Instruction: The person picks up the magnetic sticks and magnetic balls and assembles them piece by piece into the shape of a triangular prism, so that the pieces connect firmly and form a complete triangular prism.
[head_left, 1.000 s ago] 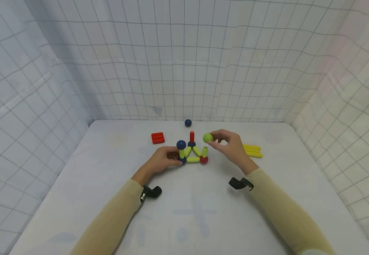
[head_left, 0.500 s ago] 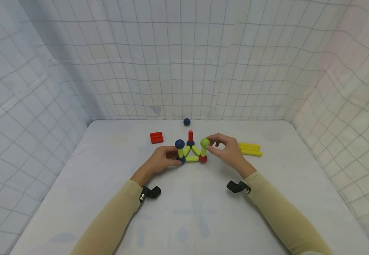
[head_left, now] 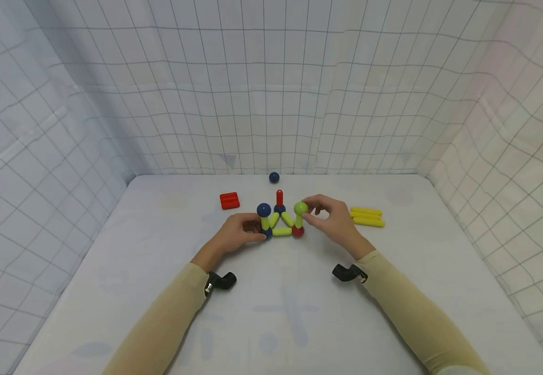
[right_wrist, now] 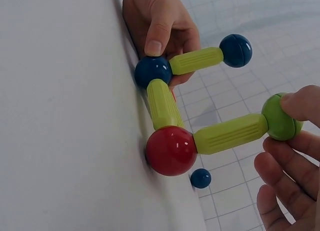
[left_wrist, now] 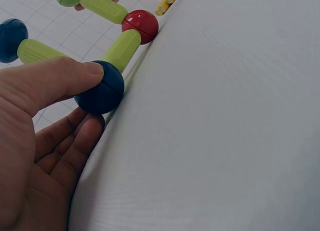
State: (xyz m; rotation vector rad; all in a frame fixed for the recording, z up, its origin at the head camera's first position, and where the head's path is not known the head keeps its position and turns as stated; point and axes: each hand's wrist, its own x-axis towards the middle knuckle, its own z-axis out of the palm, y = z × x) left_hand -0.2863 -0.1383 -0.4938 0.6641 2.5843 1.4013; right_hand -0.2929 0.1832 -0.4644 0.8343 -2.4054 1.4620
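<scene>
A ball-and-rod frame stands on the white table, its base a triangle of light green rods [head_left: 282,232]. With thumb and fingers my left hand [head_left: 234,233] grips the blue ball [left_wrist: 102,91] at the base's near left corner. An upright green rod above that ball carries a second blue ball [head_left: 264,210]. My right hand [head_left: 337,221] pinches a green ball [right_wrist: 280,118], which sits on the upright rod [right_wrist: 231,134] over the red ball [right_wrist: 171,151] at the near right corner. A red rod [head_left: 279,198] stands on the far blue corner ball [head_left: 279,209].
Several red rods [head_left: 229,201] lie to the left of the frame. Yellow rods [head_left: 367,216] lie side by side beyond my right hand. One loose blue ball [head_left: 274,177] rests near the table's back edge, before a gridded white curtain [head_left: 271,94].
My right hand has moved left and down and set the green ball on the upright rod over the red ball. My left hand keeps its grip on the blue corner ball.
</scene>
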